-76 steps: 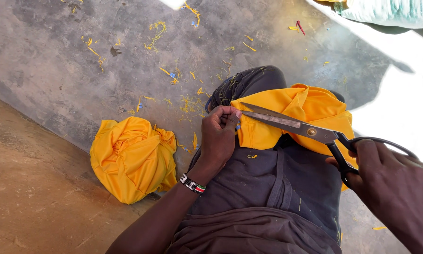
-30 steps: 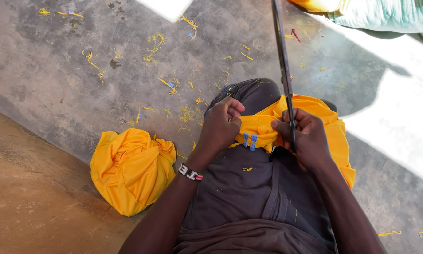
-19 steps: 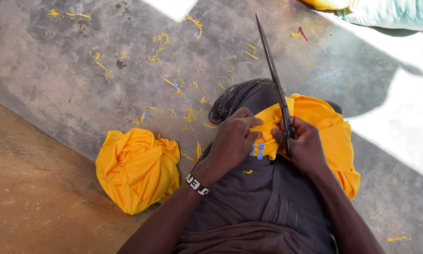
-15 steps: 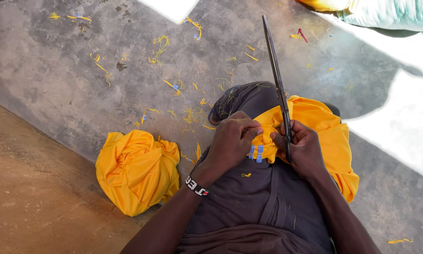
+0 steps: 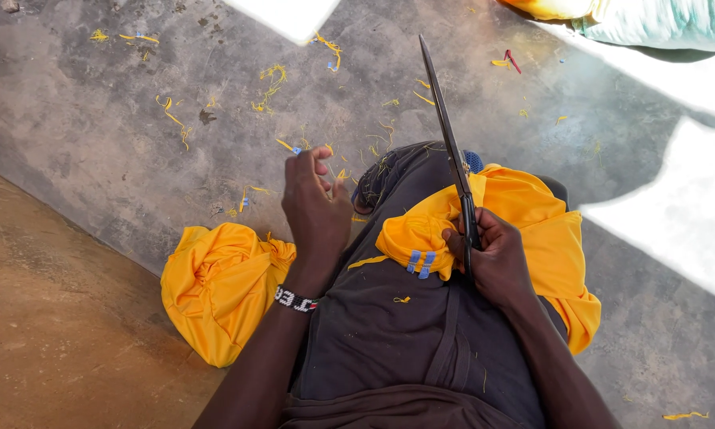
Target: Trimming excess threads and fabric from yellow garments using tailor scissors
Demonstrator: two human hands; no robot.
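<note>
A yellow garment (image 5: 524,230) lies over my lap on dark grey trousers (image 5: 389,334). My right hand (image 5: 488,258) grips the handles of long scissors (image 5: 446,135), whose blades are together and point up and away from me; the hand also rests on the garment's bunched edge with two small blue tags (image 5: 419,262). My left hand (image 5: 316,208) is lifted off the cloth to the left of my knee, fingers loosely curled with nothing visible in them, a beaded wristband on the wrist. A thin yellow strip (image 5: 369,261) lies on the trousers between the hands.
A second bundle of yellow cloth (image 5: 222,290) lies on the grey concrete floor (image 5: 95,135) by my left thigh. Yellow thread and fabric scraps (image 5: 274,79) are scattered on the floor. A brown surface (image 5: 48,334) lies lower left. Pale green and orange cloth (image 5: 659,20) sits top right.
My left hand has let go of the garment's edge and moved left and up, away from it. The scissors stay upright in my right hand on the cloth.
</note>
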